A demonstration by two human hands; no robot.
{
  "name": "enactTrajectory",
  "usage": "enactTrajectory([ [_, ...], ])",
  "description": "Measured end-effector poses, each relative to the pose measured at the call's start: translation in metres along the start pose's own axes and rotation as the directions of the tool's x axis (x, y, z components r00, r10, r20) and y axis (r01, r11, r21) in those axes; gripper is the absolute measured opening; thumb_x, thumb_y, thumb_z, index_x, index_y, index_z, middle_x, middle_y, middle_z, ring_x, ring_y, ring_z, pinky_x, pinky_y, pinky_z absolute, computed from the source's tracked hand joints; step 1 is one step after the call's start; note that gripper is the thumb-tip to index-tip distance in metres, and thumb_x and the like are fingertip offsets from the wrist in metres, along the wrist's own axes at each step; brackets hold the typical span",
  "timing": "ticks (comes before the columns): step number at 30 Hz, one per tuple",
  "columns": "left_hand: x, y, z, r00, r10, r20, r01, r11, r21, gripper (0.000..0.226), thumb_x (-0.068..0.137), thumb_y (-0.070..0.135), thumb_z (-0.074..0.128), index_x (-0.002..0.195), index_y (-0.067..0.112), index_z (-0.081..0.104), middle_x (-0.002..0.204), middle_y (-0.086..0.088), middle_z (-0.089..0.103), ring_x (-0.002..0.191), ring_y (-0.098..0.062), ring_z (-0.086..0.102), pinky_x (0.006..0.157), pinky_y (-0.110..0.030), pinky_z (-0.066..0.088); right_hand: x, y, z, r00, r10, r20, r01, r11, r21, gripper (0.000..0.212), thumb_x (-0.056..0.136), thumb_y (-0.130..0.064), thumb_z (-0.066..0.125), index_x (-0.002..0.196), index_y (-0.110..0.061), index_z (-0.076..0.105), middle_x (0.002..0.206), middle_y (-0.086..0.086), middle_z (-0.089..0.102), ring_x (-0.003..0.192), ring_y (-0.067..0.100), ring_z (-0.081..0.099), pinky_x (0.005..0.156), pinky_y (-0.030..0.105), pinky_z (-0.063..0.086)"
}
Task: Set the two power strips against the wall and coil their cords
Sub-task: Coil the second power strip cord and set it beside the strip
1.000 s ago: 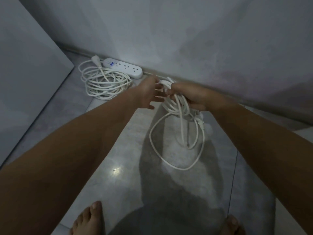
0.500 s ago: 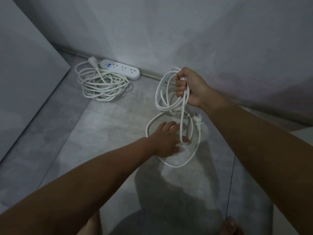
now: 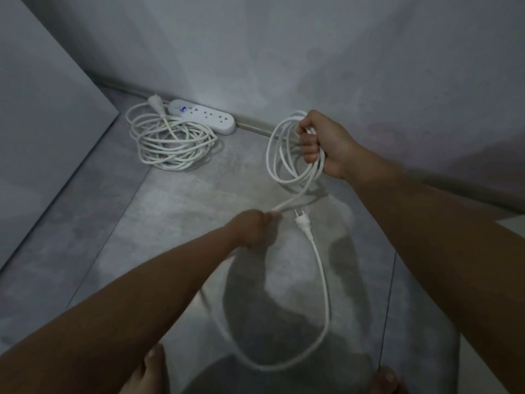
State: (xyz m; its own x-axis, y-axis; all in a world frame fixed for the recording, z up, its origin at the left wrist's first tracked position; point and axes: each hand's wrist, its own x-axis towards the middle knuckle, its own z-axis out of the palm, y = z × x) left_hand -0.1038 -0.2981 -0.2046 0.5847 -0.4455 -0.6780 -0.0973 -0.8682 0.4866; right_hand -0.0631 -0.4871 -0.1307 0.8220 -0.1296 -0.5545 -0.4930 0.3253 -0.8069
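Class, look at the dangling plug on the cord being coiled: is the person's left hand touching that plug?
Apart. In the head view, the left hand grips the cord beside the plug, and bare floor shows between the fingers and the plug.

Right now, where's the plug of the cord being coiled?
The plug hangs free mid-frame in the head view, just right of the left hand and below the loops gripped in the right hand.

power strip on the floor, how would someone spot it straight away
Look where the floor meets the back wall, toward the left. The white power strip lies along the baseboard, behind a coiled cord. It is the only flat bar with sockets.
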Motion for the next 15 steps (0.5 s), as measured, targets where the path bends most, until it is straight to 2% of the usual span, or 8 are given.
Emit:
enactTrajectory([
  [1,0.006,-0.004,-0.008,0.993,-0.118,0.002,0.116,0.969,-0.22,0.034,0.095,0.024,0.056,0.117,-0.001,0.058,0.103,-0.025,0.065,0.088,-0.031,0.067,0.074,-0.034,0.051,0.0,0.002,0.001,1.0,-0.002,0.002,0.002,1.0,-0.024,0.021,0.086,-0.019,0.044,0.066,-0.015,0.045,0.043,-0.006,0.027,0.035,0.009,0.021,0.035,0.018,0.02],
  [2,0.008,-0.003,-0.019,0.977,-0.212,0.026,0.194,0.83,-0.523,0.025,0.096,0.025,0.054,0.094,0.001,0.061,0.076,-0.02,0.066,0.062,-0.026,0.065,0.059,-0.029,0.05,-0.001,0.005,0.003,1.0,-0.004,0.004,0.004,0.999,-0.052,0.021,0.086,-0.02,0.044,0.066,-0.015,0.046,0.043,-0.005,0.028,0.036,0.009,0.021,0.036,0.019,0.021],
  [3,0.009,0.0,-0.028,0.962,-0.268,0.059,0.227,0.656,-0.719,0.029,0.097,0.024,0.05,0.075,0.007,0.055,0.052,-0.011,0.058,0.044,-0.018,0.056,0.048,-0.023,0.045,-0.002,0.006,0.005,1.0,-0.008,0.006,0.008,0.996,-0.087,0.021,0.086,-0.02,0.045,0.066,-0.015,0.046,0.043,-0.005,0.03,0.037,0.01,0.022,0.037,0.019,0.021],
  [4,0.012,0.004,-0.038,0.944,-0.314,0.101,0.253,0.49,-0.834,0.033,0.098,0.02,0.045,0.066,0.011,0.047,0.042,-0.004,0.048,0.039,-0.014,0.048,0.042,-0.018,0.043,-0.002,0.008,0.006,1.0,-0.015,0.006,0.015,0.992,-0.128,0.02,0.086,-0.021,0.047,0.067,-0.015,0.047,0.044,-0.005,0.031,0.037,0.01,0.024,0.038,0.02,0.022],
  [6,0.015,0.017,-0.057,0.942,-0.288,0.171,0.247,0.252,-0.936,0.031,0.096,0.011,0.039,0.065,0.011,0.042,0.051,-0.003,0.042,0.05,-0.015,0.045,0.041,-0.02,0.048,-0.004,0.009,0.009,1.0,-0.026,0.004,0.026,0.979,-0.2,0.014,0.084,-0.02,0.049,0.07,-0.014,0.049,0.045,-0.004,0.035,0.039,0.011,0.027,0.039,0.021,0.025],
  [8,0.015,0.03,-0.075,0.948,-0.236,0.215,0.246,0.109,-0.963,0.028,0.095,0.013,0.038,0.068,0.008,0.044,0.063,-0.005,0.044,0.06,-0.019,0.049,0.056,-0.03,0.054,-0.007,0.01,0.01,1.0,-0.022,0.008,0.023,0.97,-0.243,0.011,0.082,-0.019,0.05,0.073,-0.014,0.051,0.046,-0.003,0.039,0.04,0.012,0.03,0.04,0.022,0.027],
  [10,0.017,0.039,-0.089,0.95,-0.21,0.232,0.242,0.021,-0.97,0.028,0.095,0.02,0.04,0.071,0.008,0.044,0.07,-0.008,0.048,0.067,-0.022,0.052,0.07,-0.037,0.049,-0.009,0.012,0.011,1.0,0.0,0.022,0.006,0.964,-0.264,0.013,0.084,-0.018,0.051,0.073,-0.013,0.054,0.048,-0.001,0.046,0.039,0.011,0.034,0.042,0.022,0.029],
  [15,0.021,0.059,-0.1,0.973,-0.201,0.115,0.13,0.063,-0.989,0.028,0.096,0.031,0.038,0.092,0.006,0.048,0.084,-0.01,0.049,0.083,-0.023,0.055,0.074,-0.035,0.05,-0.014,0.02,0.022,0.984,0.084,0.159,-0.047,0.973,-0.225,0.018,0.093,-0.017,0.048,0.078,-0.012,0.057,0.052,-0.001,0.058,0.041,0.007,0.047,0.042,0.019,0.035],
])
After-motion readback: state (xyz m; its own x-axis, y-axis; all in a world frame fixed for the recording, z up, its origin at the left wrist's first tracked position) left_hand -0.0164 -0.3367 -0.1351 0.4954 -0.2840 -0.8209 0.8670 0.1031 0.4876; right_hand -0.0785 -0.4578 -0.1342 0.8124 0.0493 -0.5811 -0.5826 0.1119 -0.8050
